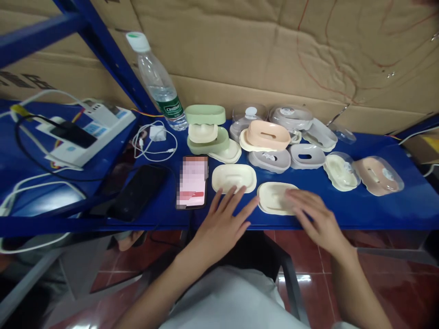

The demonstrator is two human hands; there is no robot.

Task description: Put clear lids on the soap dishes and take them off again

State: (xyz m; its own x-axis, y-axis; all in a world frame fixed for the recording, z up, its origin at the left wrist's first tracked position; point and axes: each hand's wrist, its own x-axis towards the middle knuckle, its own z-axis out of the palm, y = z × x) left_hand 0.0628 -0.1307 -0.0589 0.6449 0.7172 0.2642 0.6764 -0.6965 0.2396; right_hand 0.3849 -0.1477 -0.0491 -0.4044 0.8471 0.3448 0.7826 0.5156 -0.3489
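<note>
Two cream oval plastic pieces lie near the table's front edge, shaped like soap dish parts. My left hand (226, 219) is open, fingers spread, with its fingertips at the front rim of the left cream piece (236, 175). At the right end of the other cream piece (274, 197) is my right hand (317, 219), its fingers stretched out and slightly blurred. Whether those fingers touch the piece I cannot tell. Behind them sit a peach oval dish (267, 133), a grey dish (269, 161) and a second grey dish with a dark slot (307, 155).
Green dishes (206, 113) are stacked beside a water bottle (159, 87). A lit phone (192, 183), a dark phone (139, 192), a coiled white cable (156, 146) and a power strip (89, 137) lie left. Wrapped cream (341, 171) and peach dishes (377, 176) lie right.
</note>
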